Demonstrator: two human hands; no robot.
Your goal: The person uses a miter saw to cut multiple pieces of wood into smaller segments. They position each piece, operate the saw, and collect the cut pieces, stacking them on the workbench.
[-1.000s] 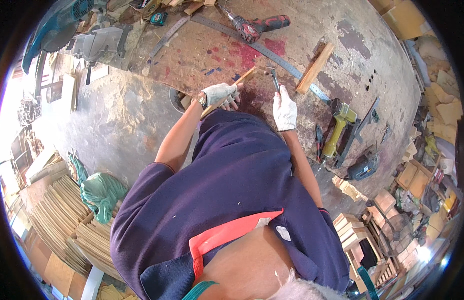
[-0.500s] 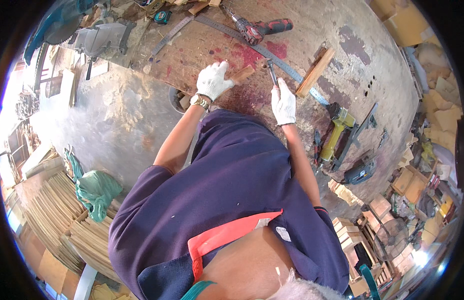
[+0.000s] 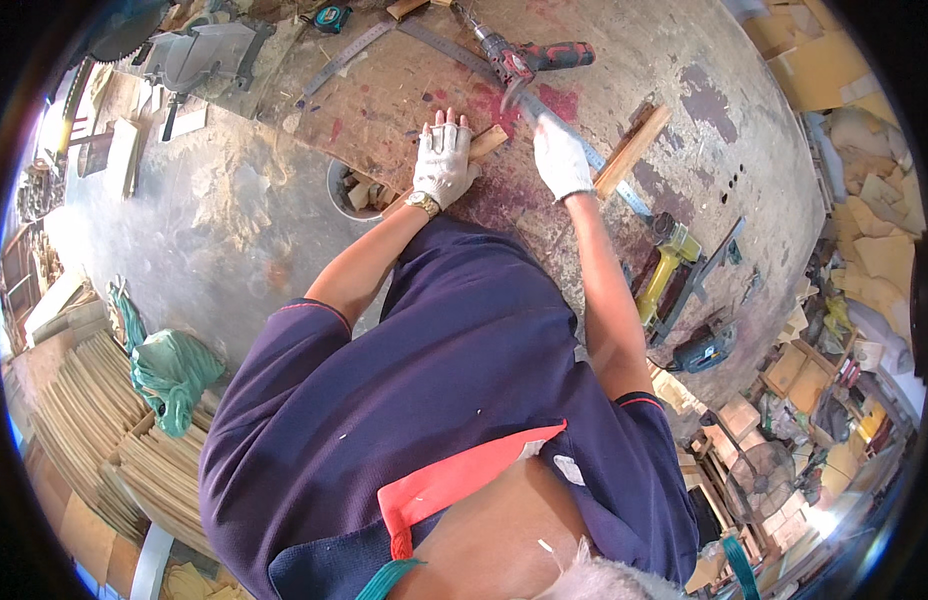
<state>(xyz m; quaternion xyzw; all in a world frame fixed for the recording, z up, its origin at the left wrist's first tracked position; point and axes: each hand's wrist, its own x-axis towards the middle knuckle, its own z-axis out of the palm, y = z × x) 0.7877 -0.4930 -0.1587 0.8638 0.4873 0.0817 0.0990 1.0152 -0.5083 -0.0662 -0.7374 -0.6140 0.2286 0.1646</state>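
Observation:
My left hand (image 3: pixel 444 165), in a white glove with bare fingertips and a watch at the wrist, lies with its fingers stretched out over a short wooden strip (image 3: pixel 487 142). The strip's far end shows beyond the hand. My right hand (image 3: pixel 561 165), gloved too, is closed round a hammer (image 3: pixel 514 95), whose metal head is smeared by motion and overlaps the drill in the picture. Close to the right hand a longer wooden piece (image 3: pixel 632 152) lies across the metal ruler (image 3: pixel 591 155).
A red and black cordless drill (image 3: pixel 514 62) lies at the far side. To the right are a yellow-green nail gun (image 3: pixel 670 262) and a dark power tool (image 3: pixel 706 348). A bucket of wood scraps (image 3: pixel 336 188) stands left, a saw (image 3: pixel 199 60) far left, and a tape measure (image 3: pixel 332 18) at the back.
My right hand has swung the hammer up and away from the wooden strip. My left hand has shifted right and flattened, fingers now stretched out over the strip.

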